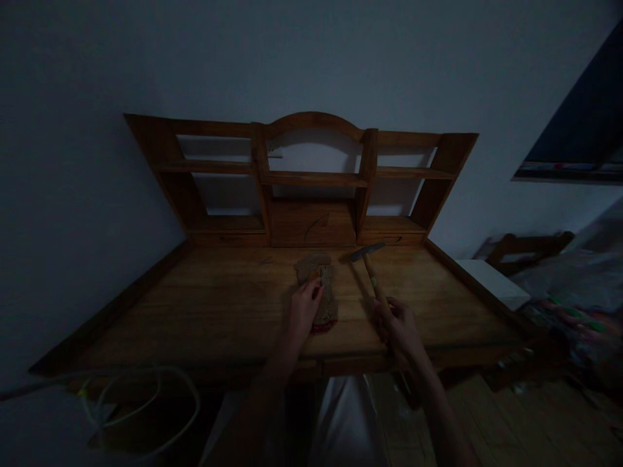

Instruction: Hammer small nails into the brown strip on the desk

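My right hand (pixel 396 324) is wrapped round the wooden handle of a hammer (pixel 372 275). The dark metal head is raised a little over the desk, up and left of the hand. A crumpled greyish-brown fabric piece, perhaps a work glove (pixel 327 305), lies on the desk with a dark red edge nearest me. Over its left side my left hand (pixel 307 299) is closed in a pinch. A small orange-brown bit shows by those fingertips, but the dim light hides what it is.
The wooden desk (pixel 224 292) has a raised shelf unit (pixel 311 178) along its back. Pale looped cable (pixel 182 383) hangs at the front left. To the right stand a white surface (pixel 491 282), a wooden chair back (pixel 530 250) and piled plastic bags (pixel 579 285).
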`<state>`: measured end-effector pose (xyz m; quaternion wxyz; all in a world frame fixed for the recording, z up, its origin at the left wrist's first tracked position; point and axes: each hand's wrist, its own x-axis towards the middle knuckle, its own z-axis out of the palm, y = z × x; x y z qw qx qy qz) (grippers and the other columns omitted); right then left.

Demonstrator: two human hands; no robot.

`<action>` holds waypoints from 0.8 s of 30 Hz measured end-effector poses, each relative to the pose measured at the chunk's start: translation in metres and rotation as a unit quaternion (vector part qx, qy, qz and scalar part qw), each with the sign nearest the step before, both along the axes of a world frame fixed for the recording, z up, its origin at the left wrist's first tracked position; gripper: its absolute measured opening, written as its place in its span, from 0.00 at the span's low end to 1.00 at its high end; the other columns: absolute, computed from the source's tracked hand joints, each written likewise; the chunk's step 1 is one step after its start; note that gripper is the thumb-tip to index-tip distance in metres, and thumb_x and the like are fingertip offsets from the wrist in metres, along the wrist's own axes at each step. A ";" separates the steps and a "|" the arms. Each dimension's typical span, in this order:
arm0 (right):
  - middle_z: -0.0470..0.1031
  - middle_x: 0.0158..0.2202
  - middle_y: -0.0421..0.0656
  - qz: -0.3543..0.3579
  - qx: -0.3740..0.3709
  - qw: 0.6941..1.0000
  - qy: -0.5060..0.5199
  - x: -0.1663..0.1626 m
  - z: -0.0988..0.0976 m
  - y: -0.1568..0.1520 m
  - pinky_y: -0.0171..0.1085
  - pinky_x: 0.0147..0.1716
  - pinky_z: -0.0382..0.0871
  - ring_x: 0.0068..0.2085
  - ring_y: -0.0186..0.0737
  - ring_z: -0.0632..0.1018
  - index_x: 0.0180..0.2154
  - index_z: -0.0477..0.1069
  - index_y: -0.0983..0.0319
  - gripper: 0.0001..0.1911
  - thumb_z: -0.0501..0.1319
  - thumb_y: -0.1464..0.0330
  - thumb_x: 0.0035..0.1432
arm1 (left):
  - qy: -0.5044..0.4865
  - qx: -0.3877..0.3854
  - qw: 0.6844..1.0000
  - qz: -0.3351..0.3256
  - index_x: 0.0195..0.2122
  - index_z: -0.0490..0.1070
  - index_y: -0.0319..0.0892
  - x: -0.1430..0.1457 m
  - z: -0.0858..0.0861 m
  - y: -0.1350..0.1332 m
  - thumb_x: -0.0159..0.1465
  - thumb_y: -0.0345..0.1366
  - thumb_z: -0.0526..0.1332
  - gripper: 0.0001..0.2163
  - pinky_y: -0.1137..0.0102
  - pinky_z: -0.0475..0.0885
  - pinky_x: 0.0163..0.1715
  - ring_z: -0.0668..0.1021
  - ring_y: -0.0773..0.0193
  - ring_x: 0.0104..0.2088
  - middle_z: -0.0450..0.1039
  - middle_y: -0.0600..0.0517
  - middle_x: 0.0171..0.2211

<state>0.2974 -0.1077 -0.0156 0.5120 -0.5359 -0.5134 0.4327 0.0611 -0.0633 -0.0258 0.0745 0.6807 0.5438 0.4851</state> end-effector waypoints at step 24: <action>0.80 0.38 0.49 0.052 0.061 0.938 -0.336 -0.010 0.059 -0.088 0.39 0.34 0.72 0.39 0.51 0.80 0.47 0.72 0.59 0.21 0.57 0.54 0.58 | 0.130 -0.056 0.987 0.077 0.34 0.75 0.46 0.001 0.010 -0.010 0.65 0.38 0.56 0.08 0.72 0.64 0.30 0.74 0.66 0.32 0.73 0.51 0.37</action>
